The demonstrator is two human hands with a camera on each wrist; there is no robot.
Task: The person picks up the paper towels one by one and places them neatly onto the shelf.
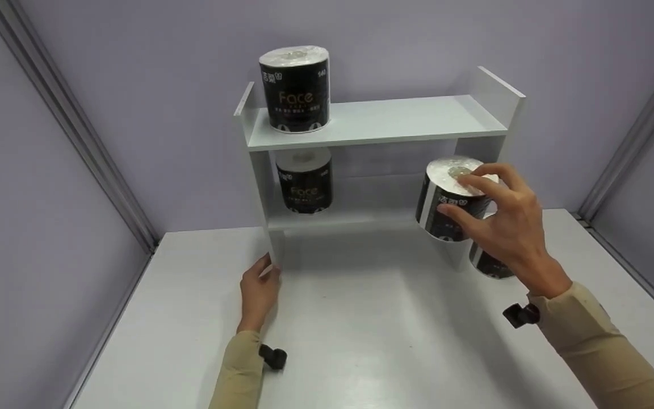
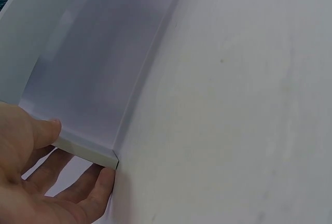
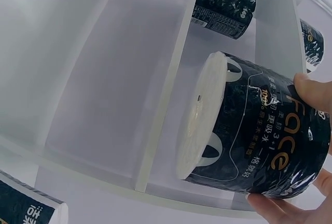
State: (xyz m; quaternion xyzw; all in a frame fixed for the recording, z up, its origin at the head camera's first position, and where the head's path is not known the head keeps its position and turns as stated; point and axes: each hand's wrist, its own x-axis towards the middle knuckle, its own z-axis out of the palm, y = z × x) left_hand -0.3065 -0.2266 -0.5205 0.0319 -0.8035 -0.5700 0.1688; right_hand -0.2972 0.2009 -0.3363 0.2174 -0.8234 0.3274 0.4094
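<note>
My right hand [image 1: 506, 218] grips a wrapped paper roll [image 1: 439, 213] with a black "Face" label, fingers over its white top and thumb on its side. This roll is in the air before the right end of the white shelf's [image 1: 395, 122] lower board, slightly tilted. In the right wrist view the roll [image 3: 259, 130] shows one round white end. Down at the left, my left hand [image 1: 259, 292] pinches the foot of the shelf's side panel [image 2: 85, 151], thumb on one face and fingers on the other.
One black-labelled roll [image 1: 298, 94] stands on the top board at the left, another roll [image 1: 306, 184] on the lower board beneath it. A further roll [image 1: 490, 264] stands on the white table [image 1: 349, 341] at the right, partly hidden by my right hand. Grey walls [image 1: 134, 85] enclose the table.
</note>
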